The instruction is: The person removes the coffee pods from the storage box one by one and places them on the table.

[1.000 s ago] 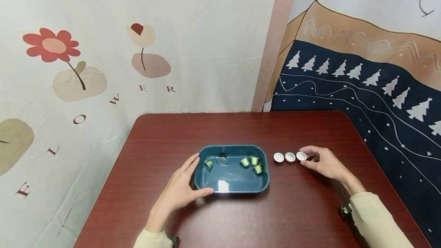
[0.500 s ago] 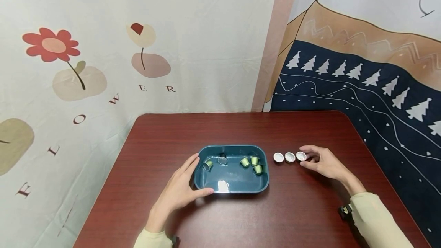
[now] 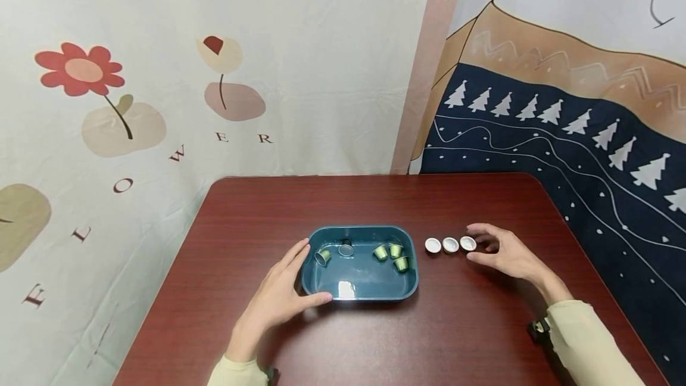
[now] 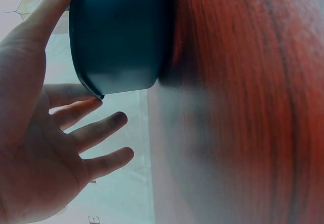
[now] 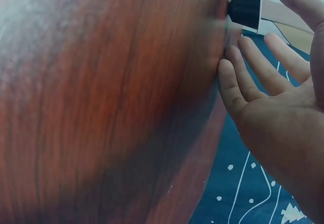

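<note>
My left hand (image 3: 276,299) rests at the left side of a dark teal tray (image 3: 359,276), fingers straight, with thumb on the near rim and fingertips along the left rim. Inside the tray lie several coffee capsules: three green ones (image 3: 395,251) at the right, another green one (image 3: 323,257) at the left and a dark one (image 3: 346,248). To the right of the tray, three capsules stand in a row with pale lids up. My right hand (image 3: 506,252) is beside the rightmost capsule (image 3: 468,243), thumb and fingers spread apart around it; its black body (image 5: 245,12) shows in the right wrist view.
The other two row capsules are the left one (image 3: 433,246) and the middle one (image 3: 451,245), close together. Everything stands on a reddish-brown wooden table (image 3: 375,350). Printed cloths (image 3: 321,76) hang behind the table's far edge.
My right thumb and fingers have spread away from the rightmost capsule, which stays standing in the row. The left hand and tray have not moved.
</note>
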`<state>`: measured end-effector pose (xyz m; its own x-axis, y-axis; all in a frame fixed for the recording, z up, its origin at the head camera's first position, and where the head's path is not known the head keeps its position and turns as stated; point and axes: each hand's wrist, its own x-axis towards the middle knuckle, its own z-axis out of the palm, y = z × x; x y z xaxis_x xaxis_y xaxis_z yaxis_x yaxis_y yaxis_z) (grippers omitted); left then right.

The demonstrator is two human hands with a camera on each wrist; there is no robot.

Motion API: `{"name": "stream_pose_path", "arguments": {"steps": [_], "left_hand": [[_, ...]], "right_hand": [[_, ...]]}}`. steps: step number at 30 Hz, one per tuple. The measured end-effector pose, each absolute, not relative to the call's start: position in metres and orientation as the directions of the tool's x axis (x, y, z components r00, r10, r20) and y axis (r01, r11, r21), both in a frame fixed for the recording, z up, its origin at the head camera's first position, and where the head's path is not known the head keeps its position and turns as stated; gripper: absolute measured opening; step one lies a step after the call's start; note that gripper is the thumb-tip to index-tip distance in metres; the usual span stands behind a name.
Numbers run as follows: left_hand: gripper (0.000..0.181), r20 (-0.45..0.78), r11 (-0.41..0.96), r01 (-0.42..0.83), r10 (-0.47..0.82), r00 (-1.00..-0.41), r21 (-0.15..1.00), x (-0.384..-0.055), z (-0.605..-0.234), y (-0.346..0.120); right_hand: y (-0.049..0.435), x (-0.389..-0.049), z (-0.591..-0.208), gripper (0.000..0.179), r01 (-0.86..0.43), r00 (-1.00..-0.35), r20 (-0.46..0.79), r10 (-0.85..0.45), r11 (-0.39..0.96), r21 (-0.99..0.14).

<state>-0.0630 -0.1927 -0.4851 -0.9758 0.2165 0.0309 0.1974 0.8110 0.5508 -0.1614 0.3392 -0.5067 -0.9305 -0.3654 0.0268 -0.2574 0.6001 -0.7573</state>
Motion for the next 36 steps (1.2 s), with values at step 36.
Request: {"name": "stream_pose_path", "arguments": {"steps": [36], "left_hand": [[0.125,0.024,0.813,0.195,0.218,-0.976,0.549,-0.062,-0.482,-0.192]], "right_hand": [[0.320,-0.162,-0.466,0.074,-0.260,-0.933,-0.001,-0.360,0.674,-0.692]]}}
